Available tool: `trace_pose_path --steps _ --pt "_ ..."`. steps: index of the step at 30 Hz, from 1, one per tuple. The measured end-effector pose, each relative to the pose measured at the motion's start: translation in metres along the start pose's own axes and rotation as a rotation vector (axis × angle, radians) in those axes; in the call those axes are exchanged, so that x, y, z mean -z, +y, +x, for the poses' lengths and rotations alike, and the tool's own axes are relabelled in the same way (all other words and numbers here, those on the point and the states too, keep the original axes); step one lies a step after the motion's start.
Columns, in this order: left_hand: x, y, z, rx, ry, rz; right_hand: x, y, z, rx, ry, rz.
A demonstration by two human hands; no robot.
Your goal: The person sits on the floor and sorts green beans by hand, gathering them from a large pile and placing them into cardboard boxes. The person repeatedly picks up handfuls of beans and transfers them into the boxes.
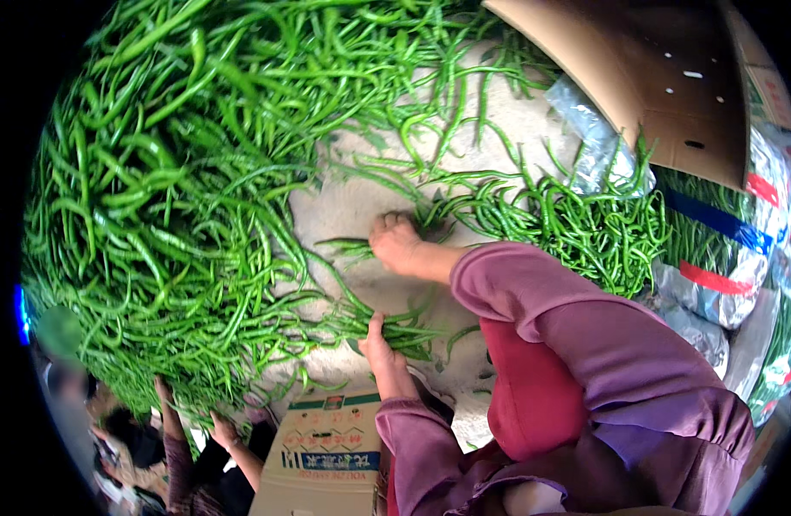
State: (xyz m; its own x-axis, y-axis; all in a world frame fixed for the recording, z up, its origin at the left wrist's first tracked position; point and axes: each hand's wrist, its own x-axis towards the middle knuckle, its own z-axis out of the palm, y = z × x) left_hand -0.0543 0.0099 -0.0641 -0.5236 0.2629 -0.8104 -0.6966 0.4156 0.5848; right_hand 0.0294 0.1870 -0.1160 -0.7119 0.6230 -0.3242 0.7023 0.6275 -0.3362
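My left hand (pixel 381 353) is closed around a loose bunch of long green chili peppers (pixel 411 337), thumb on top, low over the pale floor. Farther forward, my right hand (pixel 395 244) has its fingers curled down near the floor. A few slim peppers (pixel 344 244) stick out from its left side, and its fingertips are partly hidden. To the left spreads a big heap of the same peppers (pixel 170 193). A smaller pile (pixel 582 226) lies beyond my right forearm, with scattered peppers trailing between the two.
A printed cardboard box (pixel 331 445) stands beside my left forearm. At the upper right is an open cardboard box (pixel 685 109), with clear plastic (pixel 592 138) by it. Taped bags of peppers (pixel 711 226) line the right side. Another person's hands (pixel 223 431) work at the heap's lower edge.
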Motion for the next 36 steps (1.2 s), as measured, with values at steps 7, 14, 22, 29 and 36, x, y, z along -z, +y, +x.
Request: trace_pose_path --steps 7,14,22,29,36 --pt "0.008 0.015 -0.031 -0.005 -0.069 -0.121 0.152 0.037 -0.009 -0.014 -0.198 0.364" --pt "-0.016 0.014 -0.035 -0.003 -0.116 -0.065 0.114 0.206 0.010 -0.186 -0.079 -0.303" --pt "-0.019 0.021 -0.041 -0.077 -0.128 -0.062 0.158 0.165 -0.042 0.044 0.246 0.007" --pt "-0.038 0.037 -0.041 -0.118 -0.189 0.035 0.161 0.094 -0.012 -0.096 -0.071 0.352" --pt "-0.035 0.025 -0.040 -0.078 -0.197 0.031 0.066 0.094 0.054 0.580 -0.087 -0.560"
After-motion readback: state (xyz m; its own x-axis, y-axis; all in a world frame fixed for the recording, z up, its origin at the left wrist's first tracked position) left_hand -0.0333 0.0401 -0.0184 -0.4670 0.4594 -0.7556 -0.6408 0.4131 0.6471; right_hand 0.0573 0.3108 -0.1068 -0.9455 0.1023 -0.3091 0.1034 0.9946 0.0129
